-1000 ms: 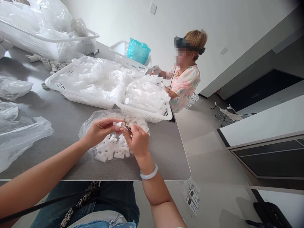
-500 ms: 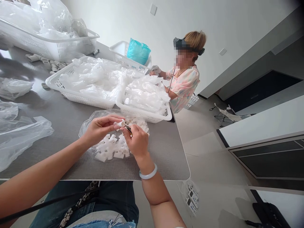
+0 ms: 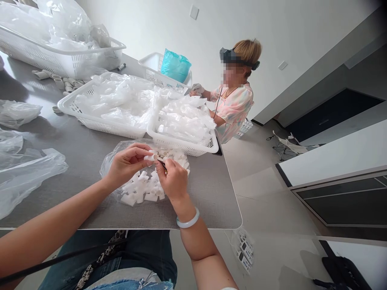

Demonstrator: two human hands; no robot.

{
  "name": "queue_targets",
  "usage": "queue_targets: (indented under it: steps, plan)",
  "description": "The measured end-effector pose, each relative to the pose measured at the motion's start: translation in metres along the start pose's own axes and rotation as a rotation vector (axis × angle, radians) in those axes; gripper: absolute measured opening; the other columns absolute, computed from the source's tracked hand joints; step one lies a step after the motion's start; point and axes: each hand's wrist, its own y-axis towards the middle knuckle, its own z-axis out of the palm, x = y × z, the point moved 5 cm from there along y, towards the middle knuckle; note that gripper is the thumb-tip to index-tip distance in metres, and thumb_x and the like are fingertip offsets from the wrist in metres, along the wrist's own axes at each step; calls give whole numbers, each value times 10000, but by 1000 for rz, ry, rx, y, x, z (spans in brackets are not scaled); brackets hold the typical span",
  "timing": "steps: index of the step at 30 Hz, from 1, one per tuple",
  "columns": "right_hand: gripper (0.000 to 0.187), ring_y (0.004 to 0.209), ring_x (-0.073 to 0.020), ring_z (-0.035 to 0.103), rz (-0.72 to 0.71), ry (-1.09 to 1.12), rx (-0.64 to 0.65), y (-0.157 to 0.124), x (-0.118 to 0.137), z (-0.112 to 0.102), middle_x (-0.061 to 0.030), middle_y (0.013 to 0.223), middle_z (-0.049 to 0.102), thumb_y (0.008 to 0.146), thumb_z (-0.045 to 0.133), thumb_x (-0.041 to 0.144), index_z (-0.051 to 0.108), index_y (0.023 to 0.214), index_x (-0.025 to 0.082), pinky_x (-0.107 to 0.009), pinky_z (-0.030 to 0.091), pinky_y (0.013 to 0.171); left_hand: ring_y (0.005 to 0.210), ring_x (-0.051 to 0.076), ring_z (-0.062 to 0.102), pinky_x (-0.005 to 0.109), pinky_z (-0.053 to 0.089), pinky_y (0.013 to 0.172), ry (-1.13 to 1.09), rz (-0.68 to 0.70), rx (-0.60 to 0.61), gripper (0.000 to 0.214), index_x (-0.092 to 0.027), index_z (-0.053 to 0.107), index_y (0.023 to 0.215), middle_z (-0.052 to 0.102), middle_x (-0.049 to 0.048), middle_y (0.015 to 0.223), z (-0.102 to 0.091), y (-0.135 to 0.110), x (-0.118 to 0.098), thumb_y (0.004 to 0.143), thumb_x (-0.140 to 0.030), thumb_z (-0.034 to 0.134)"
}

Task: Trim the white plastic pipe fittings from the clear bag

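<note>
Table (image 3: 208, 197): grey top, rounded near corner, pale wall (image 3: 169, 22) beyond.
Baskets (image 3: 113, 128): white, slatted; front ones heaped with clear bags (image 3: 127, 94), a back one holds a teal bag (image 3: 175, 67).
Co-worker (image 3: 236, 105): past the small front basket, white glove (image 3: 198, 88) on one hand.
Pile (image 3: 139, 187): loose white pieces on clear film (image 3: 109, 161), near table edge.
Fitting (image 3: 150, 158): white, tubular, raised over the pile, open end toward the right hand (image 3: 173, 177).
Left hand (image 3: 128, 161): pinching the fitting, thumb against fingertips.
Right-hand grip: closed round a slim dark tool (image 3: 161, 162); type unclear.
Tool tip: at or just beside the open rim; contact, can't tell.
Rim step: reads as tool work on this one piece, mid-step.
Next at rim: calls for a firm left pinch, small controlled tip strokes, thumb clear of the tip. Slip risk: tip skidding off the curved wall into the left fingers.
</note>
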Motion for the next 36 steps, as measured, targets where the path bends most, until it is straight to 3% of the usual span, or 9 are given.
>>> queue_targets:
  steps: [3,7,13,21,27,30,33,36]
  plan:
    - [515,527,-95,519,17,-4,34,0,-1,1,24,570,521,1016,372,559,546,690,200,-213,269,488,624,119,535,233,455,487,98,68,26,262,-199,777,900,654,77,936,2,-1,-7,787,-435,792]
    - [515,517,-96,508,36,-16,70,0,-4,2,28,563,507,989,400,595,545,686,204,-209,267,480,700,157,586,252,489,533,170,132,83,271,-206,771,961,655,93,949,3,-1,-9,860,-451,712]
    - [561,490,-87,459,18,1,72,0,-2,2,28,536,482,1019,336,571,515,637,200,-211,229,462,725,148,602,288,558,637,232,135,40,332,-208,728,1096,635,108,1120,-3,0,-5,876,-453,692]
    - [542,514,-90,493,19,-4,53,1,-1,2,24,549,506,1031,339,542,527,655,199,-212,233,475,899,218,684,332,579,727,119,167,79,228,-251,726,1029,709,84,1077,-1,-1,-2,861,-405,731]
    - [548,500,-86,483,17,5,18,1,1,1,19,546,517,1046,316,500,530,641,198,-216,230,470,866,216,673,353,582,741,144,205,17,220,-206,724,960,722,116,1004,-4,-3,1,841,-388,759]
    - [558,505,-90,484,7,20,9,0,2,1,15,538,519,1049,307,486,531,626,199,-221,243,483,880,216,676,328,593,718,70,116,41,251,-208,729,970,724,109,996,-2,-2,1,827,-409,768]
    - [551,527,-96,494,8,35,1,0,0,-1,12,553,527,1048,302,496,559,663,196,-216,267,505,743,179,676,291,597,607,-42,-35,104,331,-200,745,1036,712,115,1083,3,0,3,803,-432,783]
    - [558,556,-101,505,16,41,15,2,-5,-4,5,586,539,1033,301,558,565,706,190,-214,267,504,657,149,661,291,605,600,-146,-170,148,394,-194,763,1072,707,115,1096,6,1,7,784,-461,795]
